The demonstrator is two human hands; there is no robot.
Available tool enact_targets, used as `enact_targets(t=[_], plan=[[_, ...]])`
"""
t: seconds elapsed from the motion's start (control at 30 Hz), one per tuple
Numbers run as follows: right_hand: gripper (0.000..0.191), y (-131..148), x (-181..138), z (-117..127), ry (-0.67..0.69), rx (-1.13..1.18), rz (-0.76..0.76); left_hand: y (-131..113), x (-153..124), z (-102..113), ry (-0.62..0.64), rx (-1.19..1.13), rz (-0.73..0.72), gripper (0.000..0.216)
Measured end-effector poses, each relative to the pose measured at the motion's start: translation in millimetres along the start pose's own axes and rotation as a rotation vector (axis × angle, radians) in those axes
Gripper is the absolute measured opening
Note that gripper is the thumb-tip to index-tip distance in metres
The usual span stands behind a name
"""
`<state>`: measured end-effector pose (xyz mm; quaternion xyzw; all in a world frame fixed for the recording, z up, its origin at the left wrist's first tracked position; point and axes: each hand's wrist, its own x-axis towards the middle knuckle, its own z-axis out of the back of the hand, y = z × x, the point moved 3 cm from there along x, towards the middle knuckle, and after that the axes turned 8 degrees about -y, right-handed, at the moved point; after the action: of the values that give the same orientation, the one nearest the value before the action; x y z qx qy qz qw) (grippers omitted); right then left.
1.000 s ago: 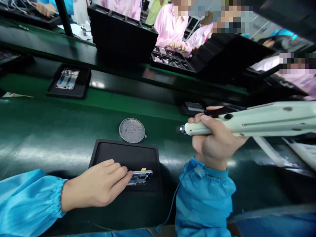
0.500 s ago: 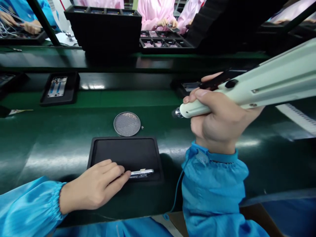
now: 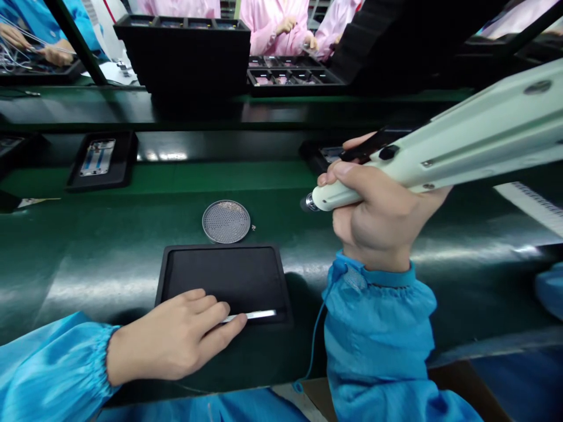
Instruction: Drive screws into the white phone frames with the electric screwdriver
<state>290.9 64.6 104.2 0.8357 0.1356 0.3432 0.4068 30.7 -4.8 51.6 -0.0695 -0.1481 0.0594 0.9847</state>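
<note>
My left hand (image 3: pixel 178 337) is closed on a phone body (image 3: pixel 261 315), seen edge-on as a thin pale strip over the near part of a black tray (image 3: pixel 285 293). Much of the phone is hidden behind the fingers. Wrapped in my right hand (image 3: pixel 380 217) is a pale green electric screwdriver (image 3: pixel 479 138), held in the air right of the tray with its tip (image 3: pixel 309 203) pointing left. Just beyond the tray lies a round perforated screw dish (image 3: pixel 226 221). Tiny metal bits (image 3: pixel 253 227), perhaps screws, are beside it.
A black tray with a phone frame (image 3: pixel 97 157) stands at the back left, and another dark tray (image 3: pixel 311 153) is partly behind my right hand. Stacked black trays (image 3: pixel 182 58) rise on the far side, where co-workers in pink work. A printed sheet (image 3: pixel 532 205) lies right.
The phone body has tipped in my left hand, from showing inner parts to a thin plain edge. That hand shifted slightly right and down; the screwdriver and right hand moved a little left.
</note>
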Motion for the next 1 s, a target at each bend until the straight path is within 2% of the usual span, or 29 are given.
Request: enact_targets(t=[0.2,0.37,0.57,0.83,1.0], plan=[[0.019,-1.9,1.3,0.3,0.024,0.042,0.039,1.9,0.3,-1.2,0.013,-0.055,0.008,0.041],[0.016,-4.8,1.4,2.8,0.017,-0.041,0.02,3.7,0.4,-0.8,-0.027,-0.05,0.022,0.042],[0.016,-4.0,0.6,3.4,0.036,-0.04,0.039,3.8,1.7,1.6,-0.016,-0.082,0.017,0.043],[0.019,-4.7,-0.4,2.2,0.058,-0.007,0.012,0.7,9.8,0.2,0.134,-0.112,-0.004,0.053],[0.022,-5.9,-0.1,3.4,0.078,-0.043,0.034,1.4,9.8,-2.8,0.136,-0.112,-0.008,0.054]])
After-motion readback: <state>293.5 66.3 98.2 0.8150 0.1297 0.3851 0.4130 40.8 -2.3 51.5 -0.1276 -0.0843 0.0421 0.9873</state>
